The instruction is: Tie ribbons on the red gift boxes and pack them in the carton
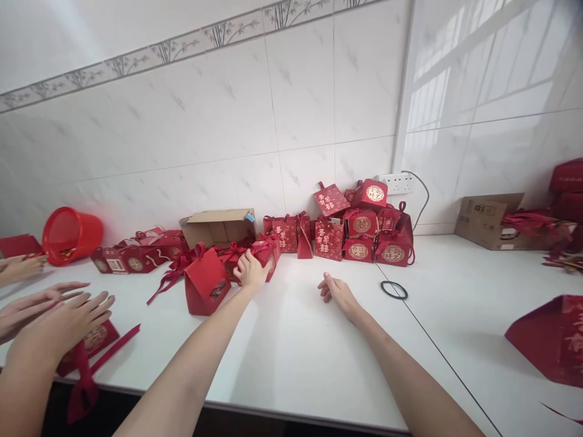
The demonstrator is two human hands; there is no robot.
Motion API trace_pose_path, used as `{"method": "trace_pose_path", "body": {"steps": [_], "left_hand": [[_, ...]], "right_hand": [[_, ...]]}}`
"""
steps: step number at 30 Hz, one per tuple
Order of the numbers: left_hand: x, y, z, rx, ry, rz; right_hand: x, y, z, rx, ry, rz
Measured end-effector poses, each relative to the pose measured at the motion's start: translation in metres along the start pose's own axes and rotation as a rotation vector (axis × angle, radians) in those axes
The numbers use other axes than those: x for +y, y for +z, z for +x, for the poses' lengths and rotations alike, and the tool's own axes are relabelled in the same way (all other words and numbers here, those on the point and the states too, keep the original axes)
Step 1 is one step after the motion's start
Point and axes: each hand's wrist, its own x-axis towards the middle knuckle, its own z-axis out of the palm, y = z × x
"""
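My left hand reaches forward, its fingers and thumb round the near side of a red gift box with a ribbon on top. Just to its left, a plain red gable-shaped box with a cut-out window stands on the white table. My right hand hovers over or rests on the table; which, I cannot tell. It holds nothing visible, its fingers loosely bent and the thumb apart. Beyond it, several red and gold gift boxes are stacked against the tiled wall.
At left, another person's hands are on a red ribboned box. A red bucket lies tilted behind them. An open cardboard box stands near the wall. A black ring lies right of centre; a power strip is on the wall.
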Motion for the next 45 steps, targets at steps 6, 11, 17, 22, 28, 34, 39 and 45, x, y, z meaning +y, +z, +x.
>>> {"method": "trace_pose_path", "body": {"steps": [6,11,17,22,28,34,39,45], "left_hand": [[-0.004,0.011,0.001,-0.006,-0.014,-0.05],[-0.007,0.007,-0.012,-0.007,0.056,-0.107],[-0.002,0.007,-0.06,-0.053,0.352,-0.425],[0.012,0.006,-0.08,-0.073,0.385,-0.992],[0.036,0.027,-0.063,-0.257,0.052,-1.146],[0.029,0.033,-0.081,-0.652,0.229,-1.327],[0.028,0.022,-0.081,-0.674,0.307,-1.363],[0.024,0.023,-0.077,-0.472,0.485,-1.23]], "right_hand": [[0.0,-0.001,0.003,0.001,-0.009,0.006],[-0.004,-0.001,0.0,-0.008,-0.017,-0.019],[-0.014,0.001,-0.007,0.023,-0.071,0.006],[-0.017,-0.014,-0.002,0.322,-0.031,0.048],[-0.03,-0.03,-0.004,0.484,-0.051,0.099],[-0.046,-0.012,-0.018,0.374,-0.22,-0.086],[-0.046,-0.008,-0.018,0.373,-0.252,-0.156],[-0.048,-0.01,-0.02,0.377,-0.349,-0.126]]}}
